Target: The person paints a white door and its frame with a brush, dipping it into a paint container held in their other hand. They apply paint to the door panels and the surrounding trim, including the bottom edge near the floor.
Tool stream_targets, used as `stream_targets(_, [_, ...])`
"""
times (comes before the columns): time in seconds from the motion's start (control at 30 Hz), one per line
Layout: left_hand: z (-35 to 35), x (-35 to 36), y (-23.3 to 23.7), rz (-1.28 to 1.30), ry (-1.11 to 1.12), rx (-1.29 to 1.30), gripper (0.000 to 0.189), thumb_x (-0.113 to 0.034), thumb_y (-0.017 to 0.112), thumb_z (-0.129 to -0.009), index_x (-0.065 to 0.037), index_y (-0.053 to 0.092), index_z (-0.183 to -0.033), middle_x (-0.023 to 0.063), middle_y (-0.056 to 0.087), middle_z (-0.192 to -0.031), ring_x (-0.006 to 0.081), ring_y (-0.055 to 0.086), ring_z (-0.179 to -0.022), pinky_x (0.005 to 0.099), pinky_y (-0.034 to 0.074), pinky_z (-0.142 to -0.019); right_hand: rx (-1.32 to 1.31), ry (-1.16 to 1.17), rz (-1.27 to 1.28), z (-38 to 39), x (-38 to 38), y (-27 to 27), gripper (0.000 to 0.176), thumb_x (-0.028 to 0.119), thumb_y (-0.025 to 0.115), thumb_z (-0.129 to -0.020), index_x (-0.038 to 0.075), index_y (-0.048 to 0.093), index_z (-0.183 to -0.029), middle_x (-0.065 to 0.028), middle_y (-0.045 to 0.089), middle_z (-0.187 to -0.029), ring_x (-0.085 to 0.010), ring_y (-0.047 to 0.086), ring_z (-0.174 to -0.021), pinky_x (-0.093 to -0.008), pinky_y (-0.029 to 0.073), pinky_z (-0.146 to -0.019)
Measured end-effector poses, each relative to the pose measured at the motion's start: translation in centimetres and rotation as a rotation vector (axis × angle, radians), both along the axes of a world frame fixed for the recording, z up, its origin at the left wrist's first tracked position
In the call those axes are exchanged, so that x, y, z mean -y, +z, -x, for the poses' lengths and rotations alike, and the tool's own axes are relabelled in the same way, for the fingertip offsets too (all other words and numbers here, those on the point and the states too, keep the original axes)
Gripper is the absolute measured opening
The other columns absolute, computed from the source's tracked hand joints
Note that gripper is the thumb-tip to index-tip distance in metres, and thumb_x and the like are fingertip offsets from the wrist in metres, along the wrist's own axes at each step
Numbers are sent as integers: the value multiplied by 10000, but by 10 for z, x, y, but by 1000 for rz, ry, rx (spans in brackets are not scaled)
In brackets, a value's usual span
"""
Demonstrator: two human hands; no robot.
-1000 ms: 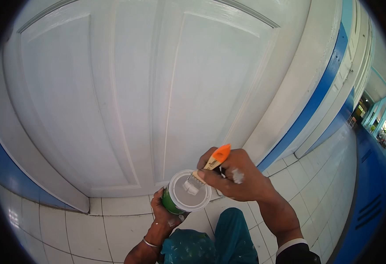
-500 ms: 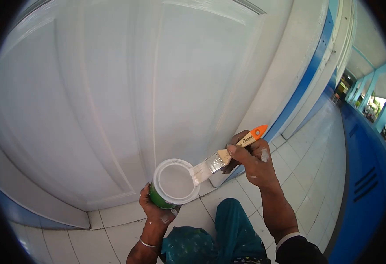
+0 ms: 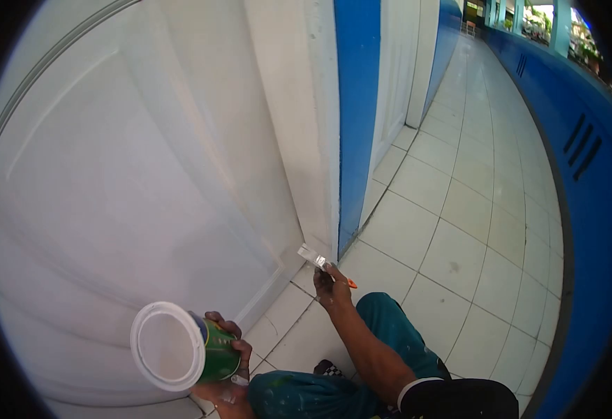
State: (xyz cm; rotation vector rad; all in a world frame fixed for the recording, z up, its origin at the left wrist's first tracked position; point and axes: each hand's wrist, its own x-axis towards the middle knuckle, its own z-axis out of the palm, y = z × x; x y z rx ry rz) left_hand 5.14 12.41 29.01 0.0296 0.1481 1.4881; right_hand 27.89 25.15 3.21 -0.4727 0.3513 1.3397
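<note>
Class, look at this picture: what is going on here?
A person is down on a tiled floor beside a white door. The left hand holds a green can with a white rim, tilted toward the camera. The right hand grips a brush with an orange handle, its bristles at the foot of the white door frame. Whether they touch it is unclear.

Daylight, bright from far corridor end; soft shadows, mild sheen on floor tiles; strong fisheye curvature, black vignette corners.
</note>
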Motion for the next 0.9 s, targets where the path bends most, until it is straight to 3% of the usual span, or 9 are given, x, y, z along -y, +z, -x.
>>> stream_targets(0.07, [2, 8, 7, 74, -22, 50, 540, -430, 627, -1017, -220, 532, -1506, 127, 505, -1457, 334, 507, -1348, 546, 521, -979, -32, -58, -64, 14, -16, 12, 166, 21, 700, -957, 32, 659, -1117, -89, 713, -1019, -216, 713, -932, -298, 634, -821])
stream_targets(0.17, [4, 20, 3, -55, -65, 68, 644, -287, 749, -900, -60, 537, -1464, 216, 474, -1446, 397, 441, -1352, 576, 454, -1068, -68, -122, -142, 26, -36, 56, 187, 9, 708, -956, 28, 678, -1140, -82, 717, -1040, -202, 708, -940, -291, 633, -857])
stream_targets(0.3, [14, 37, -20, 8, -44, 9, 554, -384, 644, -1019, -244, 518, -1540, 81, 499, -1505, 278, 459, -1408, 516, 500, -1048, -48, -164, -138, 34, -59, 75, 179, 19, 725, -962, 28, 687, -1137, -75, 713, -1055, -183, 701, -937, -287, 633, -873])
stream_targets(0.47, [24, 49, -15, 253, -46, 16, 430, -510, 538, -1061, -317, 609, -1439, 59, 582, -1416, 245, 538, -1321, 527, 499, -958, 138, -261, 65, 38, -59, -27, 366, 7, 758, -929, -22, 614, -1263, -98, 674, -1184, -188, 692, -1050, -306, 622, -939])
stream_targets(0.63, [24, 47, -9, 272, -18, 31, 412, -530, 498, -1070, -334, 630, -1408, 35, 599, -1400, 218, 541, -1296, 510, 480, -939, 361, -287, 367, 38, -47, -108, 334, 4, 766, -900, -50, 670, -1216, -109, 699, -1085, -175, 694, -933, -308, 604, -888])
stream_targets(0.67, [20, 48, -12, 175, -11, 76, 468, -454, 587, -1009, -252, 599, -1431, 85, 553, -1412, 273, 505, -1314, 528, 471, -966, 434, -280, 396, 38, -45, -112, 328, 9, 770, -896, -57, 682, -1205, -106, 703, -1056, -170, 691, -899, -302, 597, -864])
stream_targets(0.73, [4, 49, -12, -17, 13, 167, 667, -303, 765, -887, -87, 539, -1476, 187, 464, -1435, 385, 433, -1350, 565, 454, -1020, 508, -318, 278, 43, -53, -95, 330, 26, 779, -892, -72, 691, -1195, -93, 699, -1010, -161, 672, -848, -291, 571, -820])
stream_targets(0.83, [22, 48, -13, 230, -26, 108, 416, -527, 471, -1080, -335, 621, -1417, 37, 597, -1403, 209, 536, -1297, 507, 472, -932, 623, -330, 128, 46, -67, -20, 353, 47, 770, -922, -98, 670, -1228, -96, 688, -1023, -172, 667, -888, -296, 554, -828])
stream_targets(0.9, [24, 47, -8, 280, -49, 74, 410, -515, 469, -1085, -335, 615, -1423, 36, 597, -1405, 210, 533, -1302, 510, 471, -932, 653, -354, -5, 37, -66, 41, 343, 43, 742, -956, -97, 647, -1254, -123, 686, -1120, -199, 694, -988, -331, 591, -920])
